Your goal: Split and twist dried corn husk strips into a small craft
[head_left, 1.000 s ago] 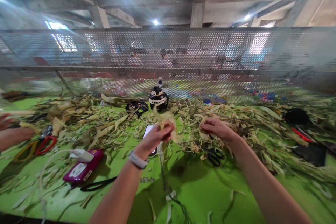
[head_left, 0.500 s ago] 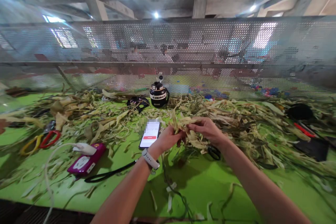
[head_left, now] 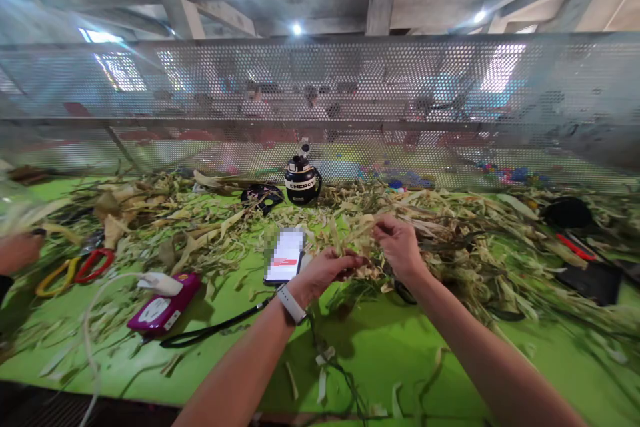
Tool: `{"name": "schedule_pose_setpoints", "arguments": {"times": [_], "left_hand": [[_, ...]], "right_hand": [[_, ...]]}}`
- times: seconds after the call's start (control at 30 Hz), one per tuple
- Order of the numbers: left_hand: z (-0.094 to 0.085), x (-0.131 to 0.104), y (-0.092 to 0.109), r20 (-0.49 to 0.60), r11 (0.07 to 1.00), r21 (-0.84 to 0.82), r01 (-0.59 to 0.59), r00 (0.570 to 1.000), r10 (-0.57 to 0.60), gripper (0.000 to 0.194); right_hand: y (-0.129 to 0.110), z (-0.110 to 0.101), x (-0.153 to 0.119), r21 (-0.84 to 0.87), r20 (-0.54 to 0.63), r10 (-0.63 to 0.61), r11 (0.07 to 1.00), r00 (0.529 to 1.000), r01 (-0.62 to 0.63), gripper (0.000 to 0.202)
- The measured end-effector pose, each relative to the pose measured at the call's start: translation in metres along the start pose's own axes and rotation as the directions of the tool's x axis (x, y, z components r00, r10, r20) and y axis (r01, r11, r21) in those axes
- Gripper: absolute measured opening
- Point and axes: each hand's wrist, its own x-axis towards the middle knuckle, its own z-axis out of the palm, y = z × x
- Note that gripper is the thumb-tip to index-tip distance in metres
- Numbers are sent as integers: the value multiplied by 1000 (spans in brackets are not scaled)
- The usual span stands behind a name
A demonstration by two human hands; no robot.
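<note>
My left hand (head_left: 334, 268), with a pale watch strap on its wrist, is closed around pale dried husk strips (head_left: 345, 240) that stick up between its fingers. Just right of it and slightly higher, my right hand (head_left: 399, 243) is pinched at the end of a pale strip. The fingertips of both hands are a short way apart, and husk pieces partly hide what lies between them. A black loop handle (head_left: 404, 292) shows beneath my right wrist. The phone (head_left: 285, 260) lies left of my left hand, its screen lit.
Husk scraps (head_left: 225, 220) cover much of the green table (head_left: 390, 353). A black bottle (head_left: 301, 181) stands before a perforated metal screen (head_left: 350, 73). To the left are a purple power strip (head_left: 163, 307), scissors with red and yellow handles (head_left: 95, 265) and another person's hand (head_left: 20, 252).
My right hand has risen and turned, drawing away from my left. My left hand has lowered slightly and its fingers reach further right. Another person's hand has come further in at the left.
</note>
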Motion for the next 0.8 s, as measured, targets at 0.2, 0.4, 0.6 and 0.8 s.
{"name": "schedule_pose_setpoints", "arguments": {"times": [0.2, 0.4, 0.6, 0.8], "left_hand": [[-1, -1, -1, 64, 994, -95, 51, 997, -45, 26], [-2, 1, -2, 255, 995, -101, -8, 966, 34, 29], [-4, -2, 1, 322, 987, -155, 44, 947, 8, 29], [-6, 8, -4, 135, 949, -310, 53, 991, -12, 16]], "right_hand": [[1, -7, 7, -44, -139, 10, 999, 990, -16, 21], [5, -12, 9, -99, -202, -27, 995, 979, 7, 23], [12, -12, 13, -55, -257, 72, 994, 964, -89, 32], [5, -12, 11, 12, -207, 104, 995, 973, -104, 29]]}}
